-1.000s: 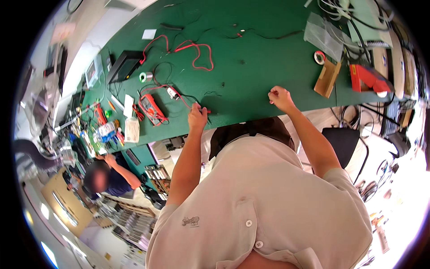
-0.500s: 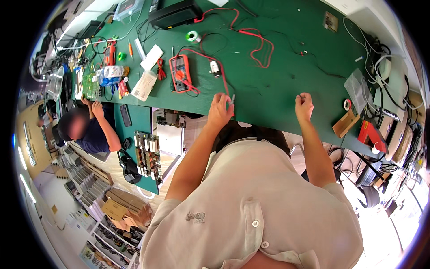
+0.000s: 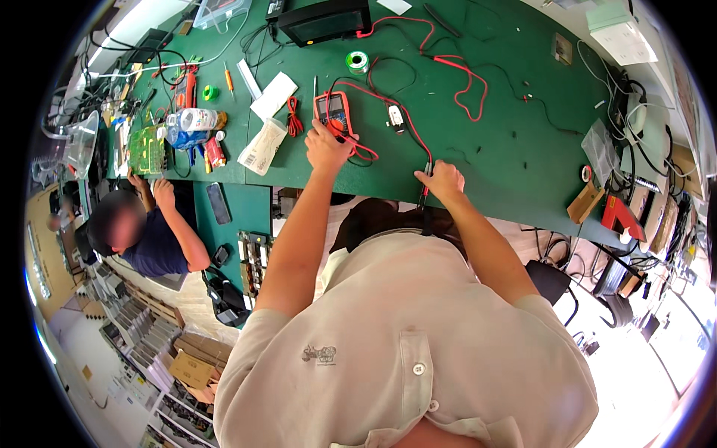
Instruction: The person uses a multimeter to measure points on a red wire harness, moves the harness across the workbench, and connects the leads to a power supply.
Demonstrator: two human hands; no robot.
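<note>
A red-cased multimeter (image 3: 340, 108) lies on the green workbench (image 3: 508, 142), in front of me. My left hand (image 3: 328, 148) grips its lower part around the dial, fingers at the left side and thumb at the right. At the bench's near edge, my right hand (image 3: 444, 180) pinches the test probes (image 3: 426, 170), which stick out past the edge between thumb and fingers. A red test lead (image 3: 407, 116) curves from the probes back to the meter. Just beyond lies a small white-and-black component (image 3: 396, 118).
A solder spool (image 3: 357, 62), coiled red wire (image 3: 294, 118) and a black box-shaped device (image 3: 325, 22) lie farther back. Left are bottles (image 3: 198, 119), a circuit board (image 3: 147, 151) and another person (image 3: 153, 231) at the bench. A cardboard box (image 3: 585, 202) sits right.
My left hand has left the probe and moved onto the multimeter. My right hand has come leftward to the probes. The view has shifted, so bench items appear farther right.
</note>
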